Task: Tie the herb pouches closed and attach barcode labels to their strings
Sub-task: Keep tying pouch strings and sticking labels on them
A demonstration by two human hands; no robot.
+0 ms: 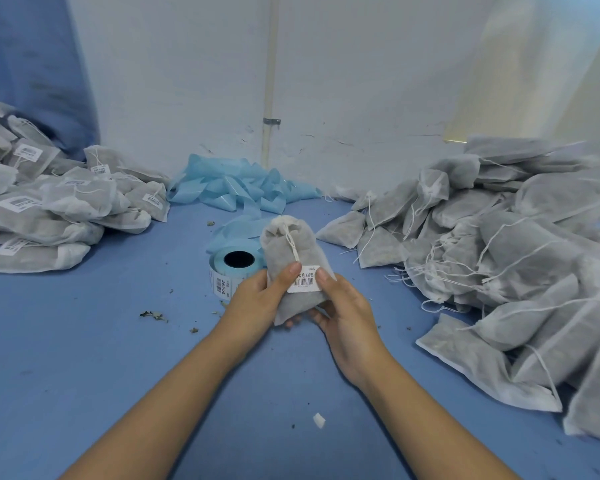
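Both forearms reach up from the bottom edge to mid-frame, where the left hand (257, 299) and right hand (343, 306) grasp one herb pouch (291, 258) above the blue table (118, 341). Each thumb presses on a barcode label (304, 279) at the end of the pouch's string (291, 242), which hangs from the cinched neck. Just behind sits a label roll (232, 268), with loose blue backing tape (236, 185) beyond. Labelled pouches (49, 202) pile at left; unlabelled pouches (499, 254) heap at right.
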